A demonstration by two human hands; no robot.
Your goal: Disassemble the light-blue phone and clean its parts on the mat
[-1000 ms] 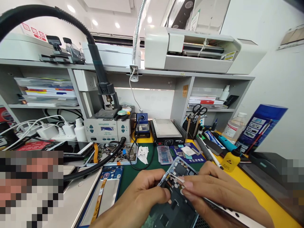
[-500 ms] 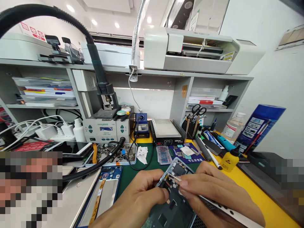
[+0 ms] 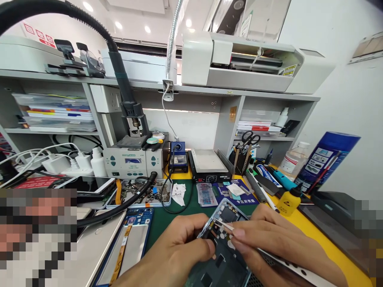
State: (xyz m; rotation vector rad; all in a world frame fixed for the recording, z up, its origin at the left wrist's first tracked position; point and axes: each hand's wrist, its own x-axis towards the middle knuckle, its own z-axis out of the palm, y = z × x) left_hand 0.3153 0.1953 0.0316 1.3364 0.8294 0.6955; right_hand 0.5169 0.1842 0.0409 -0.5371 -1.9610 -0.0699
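Observation:
An opened phone (image 3: 224, 255) with its dark inner board showing lies tilted over the green mat (image 3: 167, 223) at the bottom centre. My left hand (image 3: 176, 251) grips its left edge, thumb pressed on the board. My right hand (image 3: 269, 239) is closed on thin tweezers (image 3: 223, 225), whose tips rest on the phone's upper part near the camera area.
A blue phone frame (image 3: 131, 243) and a silver device (image 3: 92, 247) lie left. Behind are a parts tray (image 3: 143, 193), a rework station (image 3: 131, 161) with black hose, a hot plate (image 3: 209, 163), a tool holder with scissors (image 3: 247, 149), a yellow bottle (image 3: 287, 201) and a blue box (image 3: 326, 159).
Both hands and the phone stay almost in place; the tweezers tips shifted slightly on the board. The view moved a little.

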